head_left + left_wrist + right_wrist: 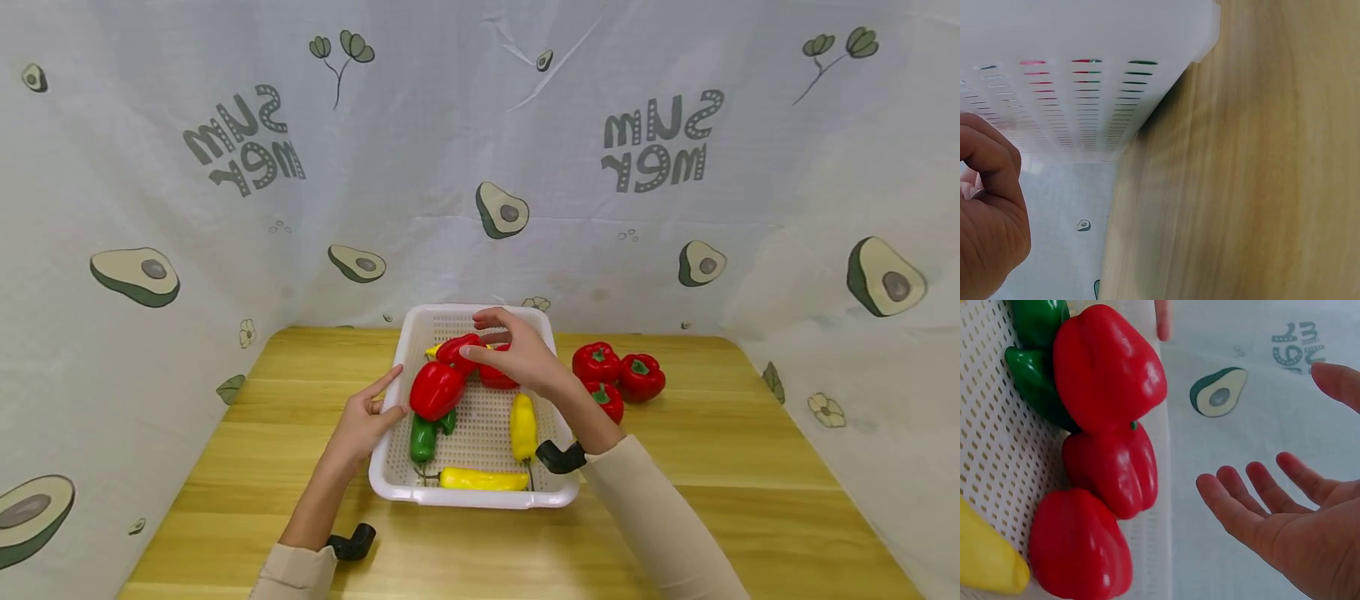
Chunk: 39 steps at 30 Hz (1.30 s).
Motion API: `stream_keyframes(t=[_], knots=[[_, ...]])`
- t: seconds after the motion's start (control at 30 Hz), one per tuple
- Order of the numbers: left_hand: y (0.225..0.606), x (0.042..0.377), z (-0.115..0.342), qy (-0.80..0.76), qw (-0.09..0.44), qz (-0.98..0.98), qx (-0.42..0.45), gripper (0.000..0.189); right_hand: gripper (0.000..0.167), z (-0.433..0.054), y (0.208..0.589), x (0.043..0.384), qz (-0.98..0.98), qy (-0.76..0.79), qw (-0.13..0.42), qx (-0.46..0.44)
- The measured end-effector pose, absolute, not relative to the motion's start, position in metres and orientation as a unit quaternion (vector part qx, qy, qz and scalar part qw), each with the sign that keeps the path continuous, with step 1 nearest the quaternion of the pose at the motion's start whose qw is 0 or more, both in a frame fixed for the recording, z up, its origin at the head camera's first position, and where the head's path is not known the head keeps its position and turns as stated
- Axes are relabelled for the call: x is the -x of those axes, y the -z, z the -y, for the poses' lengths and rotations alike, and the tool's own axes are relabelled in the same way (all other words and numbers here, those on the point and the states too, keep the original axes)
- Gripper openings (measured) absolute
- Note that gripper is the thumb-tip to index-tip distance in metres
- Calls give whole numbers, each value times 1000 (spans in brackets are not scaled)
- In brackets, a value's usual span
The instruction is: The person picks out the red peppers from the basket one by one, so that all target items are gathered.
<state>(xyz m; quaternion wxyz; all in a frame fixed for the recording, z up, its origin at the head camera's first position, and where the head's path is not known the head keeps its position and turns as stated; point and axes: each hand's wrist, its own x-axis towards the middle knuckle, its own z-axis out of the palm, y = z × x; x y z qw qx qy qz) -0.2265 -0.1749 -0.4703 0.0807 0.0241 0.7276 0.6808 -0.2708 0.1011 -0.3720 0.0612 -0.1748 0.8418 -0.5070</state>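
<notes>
A white perforated plastic basket (472, 497) stands on the table. My left hand (363, 425) holds its left rim, the thumb reaching over the edge and the index finger stretched along the outside. Above the far part of the basket, my right hand (521, 354) is held with fingers spread and nothing in them. Below it lie a red bell pepper (1113, 465) and another red bell pepper (1079, 544). A larger red bell pepper (437, 390) rests on green peppers (423, 440) near my left thumb. A yellow pepper (523, 429) lies along the right wall and another yellow pepper (483, 479) along the near wall.
Three red bell peppers (641, 377) sit close together on the wooden table (720, 500), right of the basket and beyond my right forearm. A printed curtain (420, 167) encloses the table at the back and both sides. The basket's far rim is close to it.
</notes>
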Motion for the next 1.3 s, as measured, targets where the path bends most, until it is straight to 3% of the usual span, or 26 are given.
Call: stream_keyframes(t=[0.6,1.3], knots=[[471,228,175,-681,79,-727,-23,71,68,-76,404,282,-853,488,107,152],[471,228,177,-685,82,-724,-22,72,51,-71,421,279,-875,411,141,213]])
